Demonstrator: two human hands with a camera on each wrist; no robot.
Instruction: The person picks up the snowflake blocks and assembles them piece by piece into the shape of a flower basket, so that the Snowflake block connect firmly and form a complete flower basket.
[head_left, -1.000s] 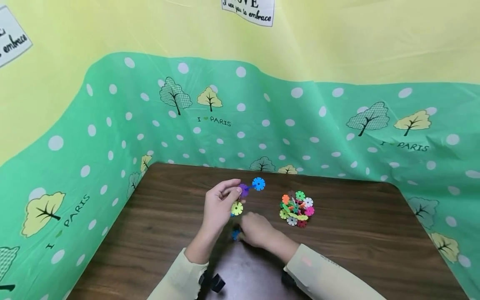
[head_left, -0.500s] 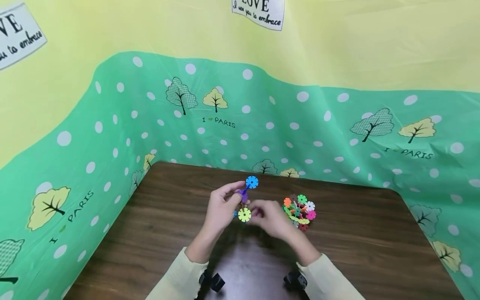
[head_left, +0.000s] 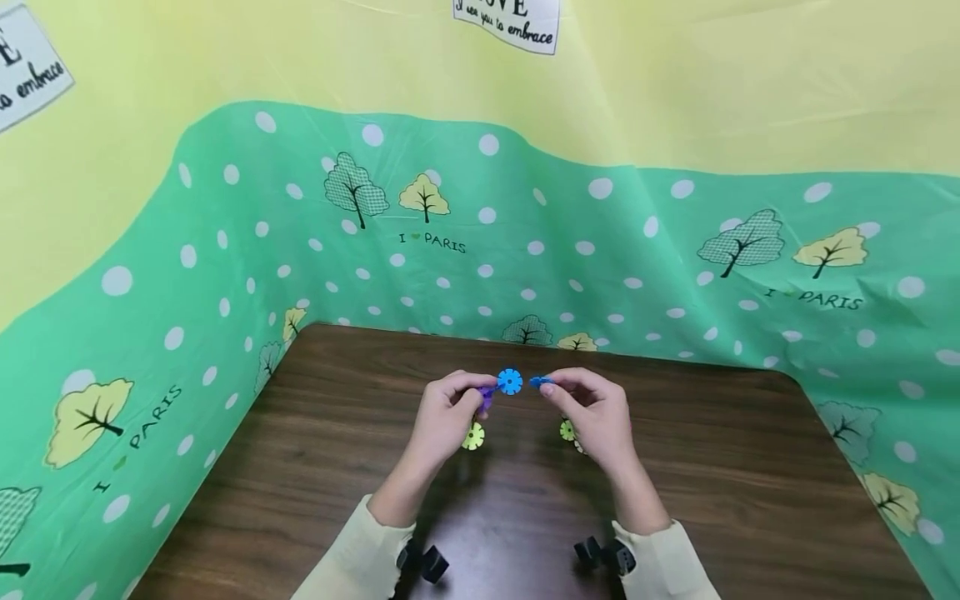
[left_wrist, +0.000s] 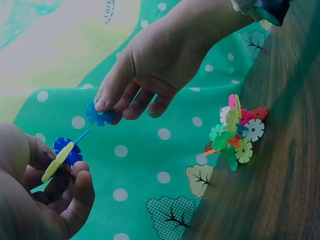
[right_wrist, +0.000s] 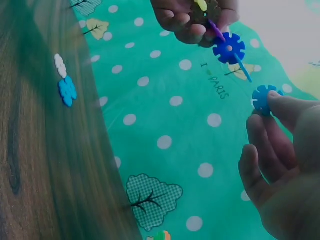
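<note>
My left hand (head_left: 442, 423) grips a small chain of notched plastic snowflake discs. A yellow disc (left_wrist: 57, 162), a purple disc (head_left: 486, 398) and a dark blue disc (right_wrist: 229, 48) show in it, with a light blue disc (head_left: 510, 382) at the end. My right hand (head_left: 600, 417) pinches a single blue snowflake disc (left_wrist: 98, 115) between thumb and forefinger. In the head view a small gap separates this disc from the chain's light blue end, at nearly the same height. Both hands are raised above the table.
A ball-like cluster of joined colourful discs (left_wrist: 235, 132) sits on the brown wooden table (head_left: 712, 500), mostly hidden by my right hand in the head view. In the right wrist view white and blue discs (right_wrist: 66, 91) lie on the table. A patterned cloth (head_left: 645, 267) hangs behind.
My right hand has come up from the blue disc on the table, past the chain, and moved right with the disc pinched. My left hand keeps hold of the chain, its blue end turning slightly.
</note>
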